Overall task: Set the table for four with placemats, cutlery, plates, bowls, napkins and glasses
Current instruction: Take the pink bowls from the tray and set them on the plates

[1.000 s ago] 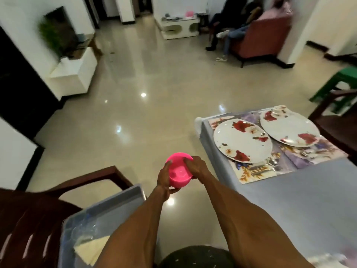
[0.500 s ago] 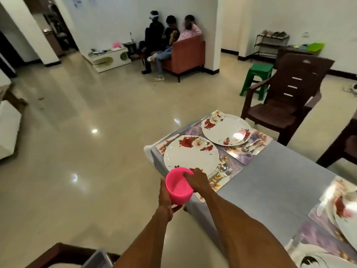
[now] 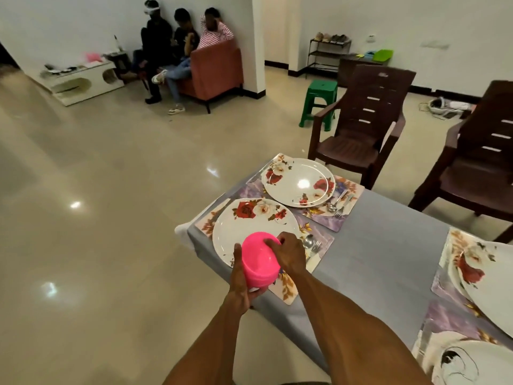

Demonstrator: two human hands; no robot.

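Observation:
I hold a pink bowl (image 3: 259,262) in both hands above the near edge of a floral plate (image 3: 251,223). My left hand (image 3: 241,282) cups the bowl's left side and base. My right hand (image 3: 288,254) grips its right rim. That plate lies on a floral placemat (image 3: 288,287) at the table's left corner, with a spoon and fork (image 3: 312,244) beside it. A second plate (image 3: 298,182) sits on its own placemat (image 3: 347,207) with cutlery (image 3: 337,204) farther back. Two more plates (image 3: 488,282) (image 3: 477,362) on placemats show at the right edge.
The table (image 3: 385,254) has a grey cloth. Two brown plastic chairs (image 3: 363,123) (image 3: 477,157) stand behind it, with a green stool (image 3: 319,104) beyond. Three people sit on a red sofa (image 3: 213,70) far back. Shiny open floor lies to the left.
The view swung right from the floor and a clear bin toward the table. Both hands carried the pink bowl forward, and it is now over the nearest plate.

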